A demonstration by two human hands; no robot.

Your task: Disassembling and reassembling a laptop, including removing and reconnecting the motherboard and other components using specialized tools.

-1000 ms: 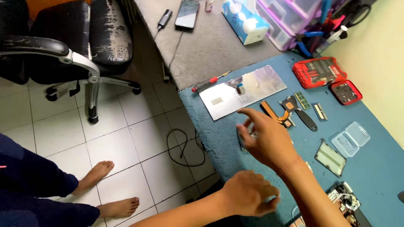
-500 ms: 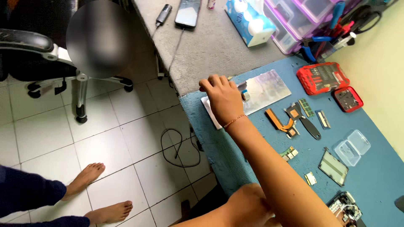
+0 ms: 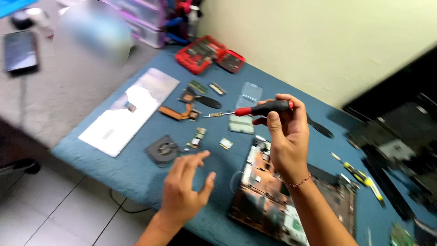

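A blue mat (image 3: 136, 177) covers the worktable and carries everything else. The biggest item on it is the opened laptop chassis (image 3: 291, 200), circuit board exposed, lying at the near edge under the right forearm. Left of it, well apart, lies a long silver cover panel (image 3: 129, 111), set diagonally. At the far edge of the mat sits an open red bit case (image 3: 200, 53) (its smaller lid half lies just beside it).

The right hand (image 3: 284, 136) is raised above the chassis, fingers closed around the black grip of a red-and-black screwdriver (image 3: 255, 109), which it holds roughly level, the metal tip pointing left over the mat. The left hand (image 3: 184, 187) hovers near the front edge of the mat with fingers spread and loosely curled, holding nothing; it is blurred, so I cannot tell whether it touches the mat.

Just beyond the left hand lies a round black cooling fan (image 3: 163, 149), and past that a copper heat pipe (image 3: 177, 113). A yellow-handled screwdriver (image 3: 359, 175) lies to the right of the chassis. A small green circuit board (image 3: 198, 136) and a little square chip (image 3: 226, 144) lie between the fan and the chassis.
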